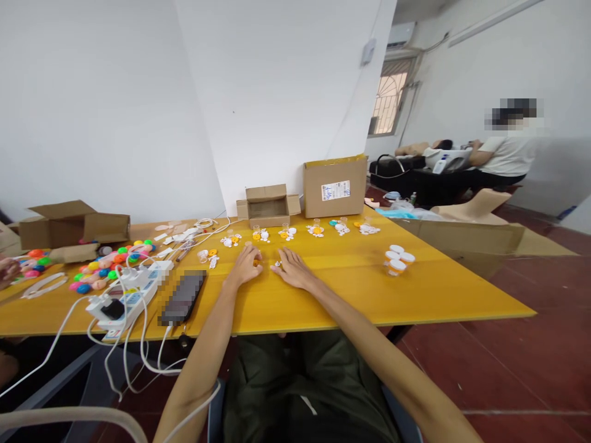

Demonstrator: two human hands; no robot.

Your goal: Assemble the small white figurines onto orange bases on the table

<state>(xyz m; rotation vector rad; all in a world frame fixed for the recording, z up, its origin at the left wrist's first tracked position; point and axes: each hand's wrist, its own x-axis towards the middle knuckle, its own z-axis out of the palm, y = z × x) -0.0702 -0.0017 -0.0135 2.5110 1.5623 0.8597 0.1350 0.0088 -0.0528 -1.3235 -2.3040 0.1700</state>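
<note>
My left hand (247, 266) rests on the yellow table (286, 307) with its fingers curled inward. A bit of orange shows under its fingers, too small to name. A few inches to the right, my right hand (294, 268) lies palm down with its fingers stretched out. A small white piece (277, 264) is by its fingertips. Beyond both hands runs a row of small piles of white and orange pieces, among them a pile (287, 233) with a clear cup. To the left sits another clear cup (202, 256) beside white pieces (213, 262).
White-lidded orange jars (396, 266) stand together at right. Cardboard boxes (335, 187) line the back. At left are a phone (183, 296), a power strip (133, 298) with trailing cables, and colourful balls (122, 258). Another person's hand (7, 271) is at far left; a person (508, 154) sits beyond.
</note>
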